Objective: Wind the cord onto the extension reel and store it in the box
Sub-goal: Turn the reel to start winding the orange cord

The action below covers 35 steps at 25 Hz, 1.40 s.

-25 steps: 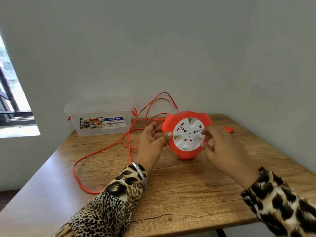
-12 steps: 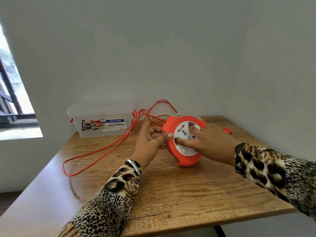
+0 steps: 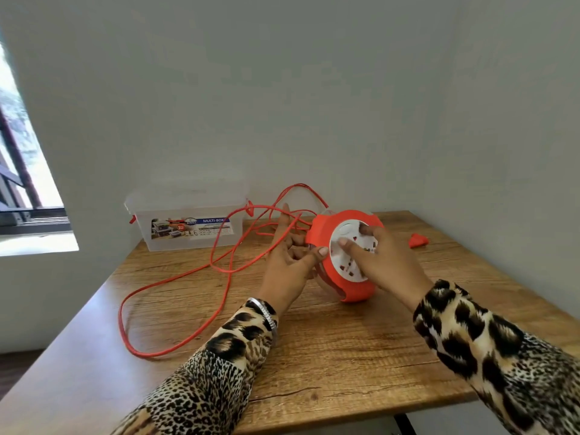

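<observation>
An orange extension reel point(image 3: 323, 233) with a white socket face stands on edge on the wooden table point(image 3: 329, 350). My right hand point(image 3: 386, 259) lies over the white face, fingers pressed on it. My left hand point(image 3: 288, 262) steadies the reel's left rim with the thumb, and strands of the orange cord point(image 3: 219, 265) run between its fingers. The cord lies in loose loops across the table's left half and arches up against the back wall. A clear lidded plastic box point(image 3: 188, 224) with a "MULTI-BOX" label stands at the back left.
The orange plug end point(image 3: 418, 240) lies on the table at the back right. Walls close in behind and on the right. A window point(image 3: 22, 189) is at the far left. The table's front edge is near my sleeves.
My right hand has turned on the reel's white face. The loose cord loops have shifted on the table, and the near loop now lies closer to the front left.
</observation>
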Available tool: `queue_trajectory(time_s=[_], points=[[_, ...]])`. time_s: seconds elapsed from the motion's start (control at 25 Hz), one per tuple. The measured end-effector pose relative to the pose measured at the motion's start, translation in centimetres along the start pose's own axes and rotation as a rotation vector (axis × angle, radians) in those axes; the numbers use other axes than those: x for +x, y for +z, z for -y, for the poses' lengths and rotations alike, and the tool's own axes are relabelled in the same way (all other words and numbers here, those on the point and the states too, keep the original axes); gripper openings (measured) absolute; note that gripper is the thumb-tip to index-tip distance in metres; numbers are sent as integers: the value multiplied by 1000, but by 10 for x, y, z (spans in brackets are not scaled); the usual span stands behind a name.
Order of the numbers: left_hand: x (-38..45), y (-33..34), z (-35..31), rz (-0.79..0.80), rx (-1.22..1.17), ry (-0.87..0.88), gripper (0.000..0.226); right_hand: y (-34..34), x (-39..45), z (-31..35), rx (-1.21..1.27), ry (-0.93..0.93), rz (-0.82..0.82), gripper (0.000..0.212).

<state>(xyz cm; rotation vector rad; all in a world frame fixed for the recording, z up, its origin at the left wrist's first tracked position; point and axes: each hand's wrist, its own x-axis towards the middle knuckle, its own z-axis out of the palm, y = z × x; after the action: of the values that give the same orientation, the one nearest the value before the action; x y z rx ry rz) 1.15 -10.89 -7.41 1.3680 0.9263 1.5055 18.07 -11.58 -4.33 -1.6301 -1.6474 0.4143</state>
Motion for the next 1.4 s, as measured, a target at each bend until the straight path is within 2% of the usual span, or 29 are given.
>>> queue_trajectory(time_s=[0.08,0.16,0.28,0.36,0.44,0.52,0.56,0.6,0.68,0.8,0.92,1.08,1.16,1.28,1.4], points=[[-1,1,0,-28,21,60,53,0,2,6,413,248,156,54],[-2,1,1,-55,51,93,43,1,0,10,673,438,280,34],[-2,-3,4,-54,58,68,23,-3,-7,15,758,470,386,18],[-1,-7,5,-45,26,27,25,-8,-12,14,643,389,391,12],[-1,-9,6,-32,-2,-12,29,-13,-18,5,354,183,256,17],[1,-9,7,-13,-30,-55,29,-19,-21,-10,-169,-234,-11,29],[1,-9,7,-4,-45,-80,32,-22,-20,-15,-406,-483,-80,36],[2,-9,7,13,-53,-98,36,-26,-19,-16,-577,-692,-69,44],[3,-8,7,60,-47,-121,42,-35,-9,-17,-839,-947,86,61],[3,-11,8,93,-17,-98,39,-48,13,-9,-1112,-1070,259,76],[4,-13,6,111,-21,-89,36,-55,30,4,-1254,-1209,338,70],[6,-12,4,99,-29,-78,42,-55,40,12,-1395,-1344,304,66],[4,-10,3,77,-55,-93,41,-49,39,7,-1400,-1303,272,70],[1,-9,1,67,-34,-55,30,-42,33,-2,-1268,-1178,121,68],[-3,-8,0,74,-15,44,29,-29,19,-6,-1081,-910,11,61]])
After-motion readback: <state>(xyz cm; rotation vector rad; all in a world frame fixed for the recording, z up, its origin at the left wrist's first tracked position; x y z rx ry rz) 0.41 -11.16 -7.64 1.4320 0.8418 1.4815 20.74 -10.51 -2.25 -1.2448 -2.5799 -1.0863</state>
